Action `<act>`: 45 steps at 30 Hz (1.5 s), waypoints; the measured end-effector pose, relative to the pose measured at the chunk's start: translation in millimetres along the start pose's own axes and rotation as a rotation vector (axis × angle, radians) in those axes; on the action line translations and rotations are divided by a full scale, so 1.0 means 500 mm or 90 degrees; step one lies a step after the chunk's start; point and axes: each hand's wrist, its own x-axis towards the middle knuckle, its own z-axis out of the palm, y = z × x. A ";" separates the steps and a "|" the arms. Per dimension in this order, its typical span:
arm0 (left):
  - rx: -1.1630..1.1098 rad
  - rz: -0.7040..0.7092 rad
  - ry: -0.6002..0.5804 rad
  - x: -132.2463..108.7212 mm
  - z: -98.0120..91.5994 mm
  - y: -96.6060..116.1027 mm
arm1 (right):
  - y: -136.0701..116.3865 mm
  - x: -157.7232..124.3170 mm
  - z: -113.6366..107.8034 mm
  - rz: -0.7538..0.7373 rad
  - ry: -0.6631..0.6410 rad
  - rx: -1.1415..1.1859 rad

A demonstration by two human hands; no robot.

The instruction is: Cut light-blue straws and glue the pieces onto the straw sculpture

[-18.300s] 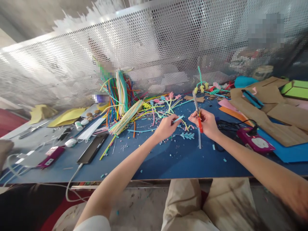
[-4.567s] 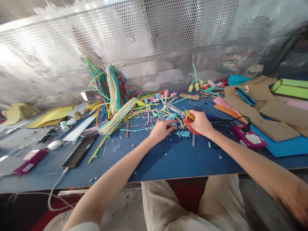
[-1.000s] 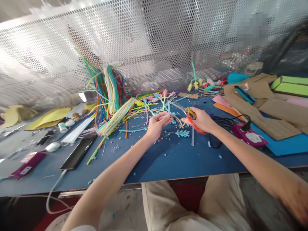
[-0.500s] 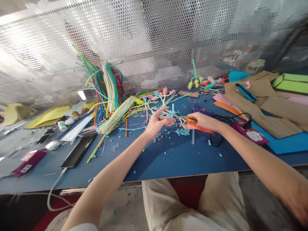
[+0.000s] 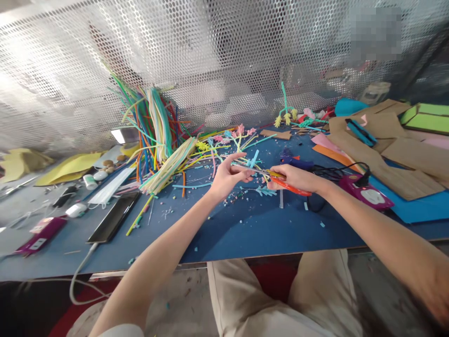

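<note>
My right hand (image 5: 292, 178) is closed around scissors (image 5: 294, 186) with orange and yellow handles, their blades pointing left. Opposite them, my left hand (image 5: 229, 175) pinches a light-blue pipe cleaner piece (image 5: 254, 160) that sticks up at a slant near the blade tips. Whether the blades touch it I cannot tell. Just below, a light-blue leaf-shaped pipe cleaner piece (image 5: 265, 191) lies on the blue table (image 5: 224, 234) among small trimmings. Behind my hands are pink, yellow and blue pipe cleaner flowers (image 5: 240, 131).
Left of my hands lies a bundle of pipe cleaners (image 5: 170, 164). A phone (image 5: 114, 219) with a cable is farther left. To the right are a purple glue gun (image 5: 296, 161), a magenta power strip (image 5: 366, 193) and cardboard (image 5: 389, 164). A perforated metal screen (image 5: 224, 61) stands behind.
The light-blue piece in my left hand has tilted from upright to leaning right. My hands stay in nearly the same place, and the view has shifted slightly.
</note>
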 end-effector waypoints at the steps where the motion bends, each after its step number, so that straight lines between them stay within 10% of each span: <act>1: 0.003 -0.001 0.000 -0.001 0.000 0.001 | 0.001 0.001 0.000 -0.002 -0.009 0.015; 20: 0.002 0.052 -0.033 -0.017 -0.001 0.011 | -0.001 -0.006 0.006 -0.020 -0.066 0.080; 31: 0.005 0.033 0.005 -0.008 -0.001 -0.014 | 0.003 0.015 0.011 -0.064 0.139 0.040; 39: 0.435 0.111 0.002 -0.002 -0.025 -0.036 | 0.034 -0.016 -0.097 0.082 0.488 -0.477; 45: 0.513 0.125 -0.014 -0.001 -0.028 -0.044 | 0.120 -0.052 -0.178 0.166 0.459 -0.685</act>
